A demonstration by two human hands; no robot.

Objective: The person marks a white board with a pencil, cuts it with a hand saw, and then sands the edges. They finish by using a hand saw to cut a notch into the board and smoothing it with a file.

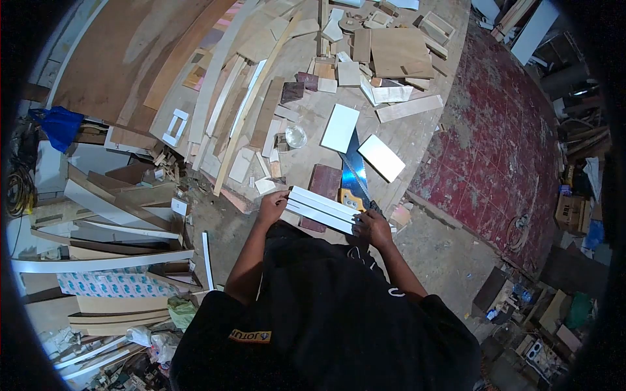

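Close to my body, at the near end of the workbench, my left hand is closed on the left end of a white grooved board. The right end of that board is held by my right hand, whose fingers wrap its edge. Just beyond the board lies a handsaw with a yellow handle, partly hidden by the board. A reddish-brown block sits left of the saw, partly under the white board. Two white rectangular panels, one lying over the saw's blade and another to its right, rest on the bench.
The workbench carries a clear round container, long wood strips and scattered offcuts. A brown board lies at the far end. Curved panels are stacked at left. A red tiled surface extends at right.
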